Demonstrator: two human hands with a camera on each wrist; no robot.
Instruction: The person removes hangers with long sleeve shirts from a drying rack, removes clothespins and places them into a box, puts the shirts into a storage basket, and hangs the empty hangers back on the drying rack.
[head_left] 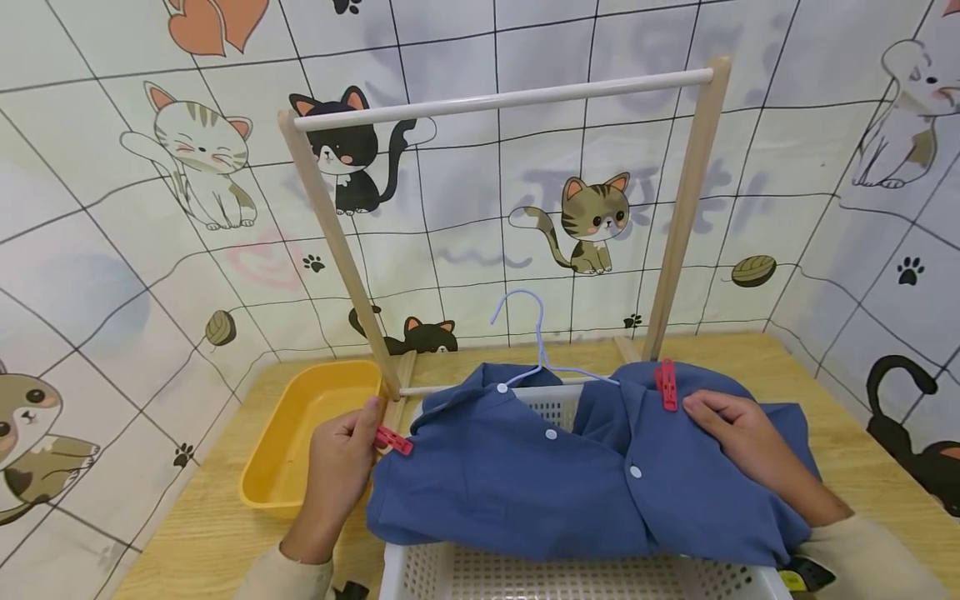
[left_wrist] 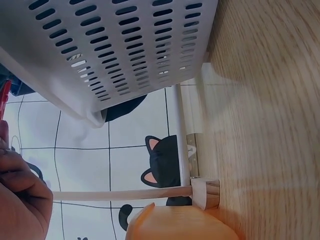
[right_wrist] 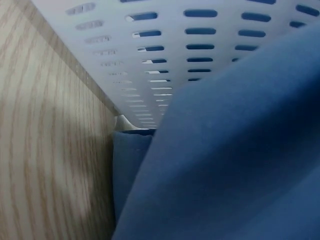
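"What did the head view show?"

"A blue shirt lay draped over a white basket at bottom centre, and a hanger stuck up at its collar."

"And the hands?"

"The left hand, at lower left, pinched a red clothespin at the shirt's edge. The right hand, at lower right, had thumb and forefinger close together on the cloth, just beside a second red clothespin. Whether they pinched the fabric, I couldn't tell."

"Did the right wrist view settle it?"

"No, that hand was out of its sight. It did show what the head view hid: the basket's slotted outer wall along the top, with shirt cloth hanging beside it at lower right and the wooden table at left."

"And the left wrist view?"

"Bent fingers at the left edge, a bit of red just above them. The yellow tray showed only in part at the bottom there; the head view gave more of it, plus the rack up to its top bar."
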